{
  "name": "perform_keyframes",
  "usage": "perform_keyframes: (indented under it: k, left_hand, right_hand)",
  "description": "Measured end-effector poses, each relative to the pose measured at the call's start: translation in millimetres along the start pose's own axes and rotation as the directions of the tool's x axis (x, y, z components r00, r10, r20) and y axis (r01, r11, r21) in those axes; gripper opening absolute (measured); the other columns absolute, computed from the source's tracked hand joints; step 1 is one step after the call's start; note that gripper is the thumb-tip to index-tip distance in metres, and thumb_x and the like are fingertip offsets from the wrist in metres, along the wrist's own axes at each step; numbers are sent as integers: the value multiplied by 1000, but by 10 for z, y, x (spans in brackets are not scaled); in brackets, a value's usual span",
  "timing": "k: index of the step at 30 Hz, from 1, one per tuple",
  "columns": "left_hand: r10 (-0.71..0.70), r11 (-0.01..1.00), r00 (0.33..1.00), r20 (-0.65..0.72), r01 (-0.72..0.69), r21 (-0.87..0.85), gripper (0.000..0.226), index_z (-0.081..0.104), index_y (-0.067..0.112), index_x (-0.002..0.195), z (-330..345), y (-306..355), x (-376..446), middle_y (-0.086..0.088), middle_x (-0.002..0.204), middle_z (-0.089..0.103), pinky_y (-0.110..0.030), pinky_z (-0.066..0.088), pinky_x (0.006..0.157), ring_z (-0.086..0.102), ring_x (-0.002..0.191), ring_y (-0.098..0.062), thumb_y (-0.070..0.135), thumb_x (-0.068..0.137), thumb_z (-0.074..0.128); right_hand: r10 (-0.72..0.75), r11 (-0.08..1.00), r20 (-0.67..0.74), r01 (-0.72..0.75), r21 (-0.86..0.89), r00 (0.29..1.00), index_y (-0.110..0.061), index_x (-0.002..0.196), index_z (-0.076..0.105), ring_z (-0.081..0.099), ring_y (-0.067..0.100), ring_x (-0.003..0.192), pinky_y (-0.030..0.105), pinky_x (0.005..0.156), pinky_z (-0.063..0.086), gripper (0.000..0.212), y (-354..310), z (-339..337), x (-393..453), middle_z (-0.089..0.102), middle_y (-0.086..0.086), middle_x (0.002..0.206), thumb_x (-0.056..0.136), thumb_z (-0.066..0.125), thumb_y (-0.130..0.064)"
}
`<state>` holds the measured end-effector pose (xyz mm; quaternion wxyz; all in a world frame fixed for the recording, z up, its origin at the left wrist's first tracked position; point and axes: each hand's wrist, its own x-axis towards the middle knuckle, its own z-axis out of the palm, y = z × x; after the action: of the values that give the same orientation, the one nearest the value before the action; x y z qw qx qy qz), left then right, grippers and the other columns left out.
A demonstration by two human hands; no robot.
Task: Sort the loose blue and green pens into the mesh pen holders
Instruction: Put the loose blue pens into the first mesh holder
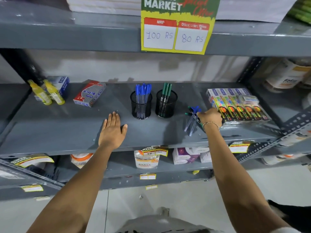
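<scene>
- Two yellow bottles [46, 94] and a red-and-blue box [90, 93] are noted at the left end of the grey shelf [67, 128]; neither is judged part of the sort.
- The left hand [113, 130] is laid flat and open, palm down, on bare shelf to the left of the holders; nothing is held, and it is probably placed there for support.
- The left mesh holder [141, 105] is filled with blue pens [143, 91] standing upright, caps up.
- The right mesh holder [166, 103], just beside it, is loaded with green pens [166, 90]; one colour per holder is thus kept.
- The loose pens [192, 117], blue and green mixed, are seen lying on the shelf right of the holders.
- The right hand [210, 117] is curled over this pile, fingers hidden; whether a pen is gripped cannot be told.
- Colourful packets [239, 105] are stacked at the far right, touching the hand.
</scene>
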<state>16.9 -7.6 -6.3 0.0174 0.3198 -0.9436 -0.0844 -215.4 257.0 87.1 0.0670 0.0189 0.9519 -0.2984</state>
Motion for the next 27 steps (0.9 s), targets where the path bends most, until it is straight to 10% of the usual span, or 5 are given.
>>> perform_keyframes:
  k: [13,22,27]
  left_hand:
    - [0,999,999,-41,-1,-35,71,8,6,150,7,-31,0,-11,160,9,-36,0,120,4,148,-23,51,97,19]
    - [-6,999,1000,-21,5,-32,69,4,5,150,-10,-23,-8,-11,161,4,-36,-2,120,1,148,-22,47,98,18]
    - [4,1000,1000,-1,-4,-16,69,0,6,150,-25,-26,-3,-11,161,1,-37,0,120,0,148,-23,48,98,15]
  right_hand:
    - [26,988,-25,-22,153,999,-6,76,63,67,33,80,34,66,52,25,-91,52,25,70,17,88,83,62,-31]
    - [-375,755,-296,474,453,879,-7,91,63,54,14,68,15,61,33,23,-1086,-85,-278,63,-1,74,92,56,-29]
    - [-562,744,-7,509,432,827,-7,85,63,57,18,71,25,69,43,18,-1389,467,-629,66,2,73,92,56,-22]
